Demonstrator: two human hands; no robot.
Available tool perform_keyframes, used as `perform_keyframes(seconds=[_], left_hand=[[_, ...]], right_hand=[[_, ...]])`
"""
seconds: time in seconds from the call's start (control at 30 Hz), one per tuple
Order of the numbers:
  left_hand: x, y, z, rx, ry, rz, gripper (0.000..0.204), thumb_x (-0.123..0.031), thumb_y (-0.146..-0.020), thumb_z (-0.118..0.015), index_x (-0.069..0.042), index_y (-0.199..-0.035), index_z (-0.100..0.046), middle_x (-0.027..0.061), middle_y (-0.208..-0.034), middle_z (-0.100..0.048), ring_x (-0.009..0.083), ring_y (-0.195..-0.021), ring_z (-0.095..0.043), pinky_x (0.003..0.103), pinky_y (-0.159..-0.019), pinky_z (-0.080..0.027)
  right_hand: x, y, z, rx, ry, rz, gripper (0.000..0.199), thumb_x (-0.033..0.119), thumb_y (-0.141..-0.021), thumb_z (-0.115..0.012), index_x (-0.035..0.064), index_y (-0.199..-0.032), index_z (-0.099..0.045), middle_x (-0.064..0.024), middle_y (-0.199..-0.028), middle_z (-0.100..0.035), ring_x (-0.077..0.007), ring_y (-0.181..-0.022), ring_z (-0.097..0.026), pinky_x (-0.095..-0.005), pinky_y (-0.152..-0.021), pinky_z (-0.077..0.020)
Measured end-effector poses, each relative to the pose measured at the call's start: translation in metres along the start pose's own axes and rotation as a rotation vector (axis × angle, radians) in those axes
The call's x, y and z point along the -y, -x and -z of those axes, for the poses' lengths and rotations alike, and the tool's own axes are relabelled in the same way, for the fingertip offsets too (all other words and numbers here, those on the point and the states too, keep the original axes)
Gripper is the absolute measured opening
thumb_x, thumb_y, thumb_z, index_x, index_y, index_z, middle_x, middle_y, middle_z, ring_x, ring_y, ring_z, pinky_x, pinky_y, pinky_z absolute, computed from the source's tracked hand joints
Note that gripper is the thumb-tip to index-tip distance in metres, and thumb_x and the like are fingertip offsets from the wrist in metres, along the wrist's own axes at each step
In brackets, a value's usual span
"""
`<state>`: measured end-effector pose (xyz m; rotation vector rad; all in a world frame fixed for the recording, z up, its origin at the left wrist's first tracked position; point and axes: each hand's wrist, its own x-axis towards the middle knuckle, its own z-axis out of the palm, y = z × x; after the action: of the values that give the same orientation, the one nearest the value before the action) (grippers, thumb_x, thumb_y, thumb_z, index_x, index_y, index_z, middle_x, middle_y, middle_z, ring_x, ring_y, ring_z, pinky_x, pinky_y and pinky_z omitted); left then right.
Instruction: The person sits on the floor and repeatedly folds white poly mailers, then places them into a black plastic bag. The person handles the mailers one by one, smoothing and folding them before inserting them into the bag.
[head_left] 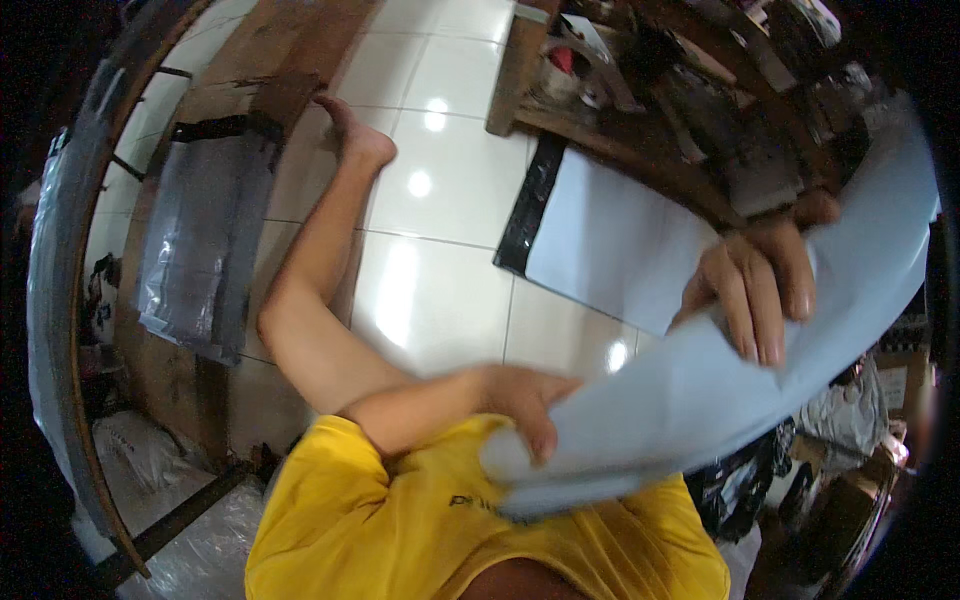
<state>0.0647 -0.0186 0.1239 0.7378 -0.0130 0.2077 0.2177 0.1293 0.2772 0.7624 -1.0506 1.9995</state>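
A long pale grey plastic sheet (690, 400) stretches across my lap and curves up toward the far right, its near end blurred by motion. My left hand (520, 405) pinches its near left end, the thumb lying on top. Over the far edge of the sheet curl the fingers of my right hand (755, 285), gripping it; the right forearm is hidden behind the sheet. Just beyond, a flat white plastic bag (610, 230) with a black strip at one end lies on the tiles.
White floor tiles (440, 280) extend ahead, where my bare leg (320, 270) reaches out. On the left, several grey plastic bags (205, 230) lie on a wooden board (270, 60). A cluttered wooden shelf (600, 135) stands at the far right. Black bags (745, 480) and cartons fill the near right.
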Motion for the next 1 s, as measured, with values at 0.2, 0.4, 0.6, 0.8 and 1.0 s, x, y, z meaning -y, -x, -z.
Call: perform_keyframes(seconds=[0.2,0.4,0.6,0.8,1.0], left_hand=[[0.051,-0.010,-0.017,0.054,0.257,-0.205,0.106,-0.032,-0.068,-0.095,0.003,-0.151,-0.039,0.0142,-0.143,-0.055,0.0246,-0.133,-0.050,0.039,-0.109,-0.042],[-0.004,0.051,-0.030,-0.976,-0.715,-0.214,0.071,-0.029,-0.079,-0.083,-0.003,-0.136,-0.050,0.0204,-0.118,-0.069,0.0327,-0.111,-0.067,0.040,-0.096,-0.052],[0.063,0.043,-0.005,-0.612,-0.658,-0.468,0.084,-0.040,-0.078,-0.087,0.000,-0.140,-0.046,0.0126,-0.118,-0.070,0.0271,-0.109,-0.066,0.042,-0.095,-0.052],[0.072,0.005,0.002,-0.393,-0.282,-0.358,0.090,-0.036,-0.069,-0.095,0.003,-0.137,-0.050,0.0112,-0.119,-0.069,0.0237,-0.108,-0.065,0.039,-0.093,-0.053],[0.028,0.048,-0.027,-1.099,-0.734,-0.236,0.078,-0.033,-0.070,-0.093,0.004,-0.127,-0.056,0.0140,-0.105,-0.075,0.0192,-0.097,-0.069,0.038,-0.085,-0.055]], right_hand=[[-0.007,0.013,-0.017,-0.160,-0.009,0.047,0.064,0.022,-0.103,-0.056,-0.0040,-0.153,-0.026,-0.0169,-0.110,-0.062,-0.0315,-0.102,-0.069,-0.0471,-0.082,-0.0601],[-0.002,0.096,0.022,-1.038,0.595,0.217,0.075,0.045,-0.094,-0.071,0.0051,-0.149,-0.041,-0.0157,-0.139,-0.057,-0.0362,-0.125,-0.056,-0.0533,-0.107,-0.0470],[-0.035,0.077,0.024,-0.338,0.218,0.033,0.067,0.048,-0.100,-0.052,0.0055,-0.150,-0.038,-0.0186,-0.129,-0.057,-0.0361,-0.109,-0.062,-0.0546,-0.097,-0.0497],[-0.018,0.056,0.013,-0.302,0.401,-0.083,0.085,0.058,-0.098,-0.052,0.0041,-0.158,-0.024,-0.0232,-0.152,-0.042,-0.0420,-0.124,-0.057,-0.0618,-0.105,-0.0447],[-0.007,0.105,0.026,-0.882,0.590,-0.051,0.102,0.048,-0.089,-0.074,0.0081,-0.161,-0.013,-0.0227,-0.146,-0.039,-0.0355,-0.128,-0.053,-0.0544,-0.110,-0.0463]])
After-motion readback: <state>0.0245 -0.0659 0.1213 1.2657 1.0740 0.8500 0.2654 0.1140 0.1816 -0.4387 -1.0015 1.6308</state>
